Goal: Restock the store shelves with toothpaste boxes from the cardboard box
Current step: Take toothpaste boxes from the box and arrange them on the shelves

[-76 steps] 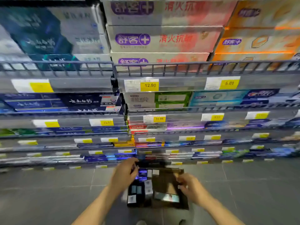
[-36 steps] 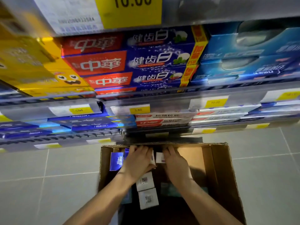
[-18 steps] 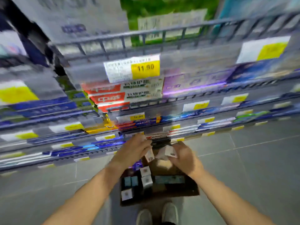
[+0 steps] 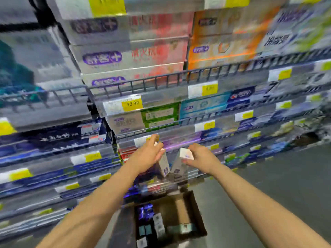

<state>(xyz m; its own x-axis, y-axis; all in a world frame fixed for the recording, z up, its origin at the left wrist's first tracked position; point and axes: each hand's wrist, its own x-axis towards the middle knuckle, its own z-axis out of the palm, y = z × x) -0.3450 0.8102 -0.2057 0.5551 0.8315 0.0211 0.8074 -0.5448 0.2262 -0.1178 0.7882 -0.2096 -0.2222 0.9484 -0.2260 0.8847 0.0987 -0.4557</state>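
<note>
- The left hand (image 4: 149,155) is gripping a pale toothpaste box (image 4: 163,166), its long axis running from 12 to 6 o'clock.
- The right hand (image 4: 199,157) is holding a second pale box (image 4: 180,163), just beside the first, at its 3 o'clock.
- The shelves (image 4: 179,77) are lying at 12 o'clock from both hands; each hand looks equally near.
- The cardboard box (image 4: 195,208) is sitting on the floor at 6 o'clock, with more boxes inside.
</note>
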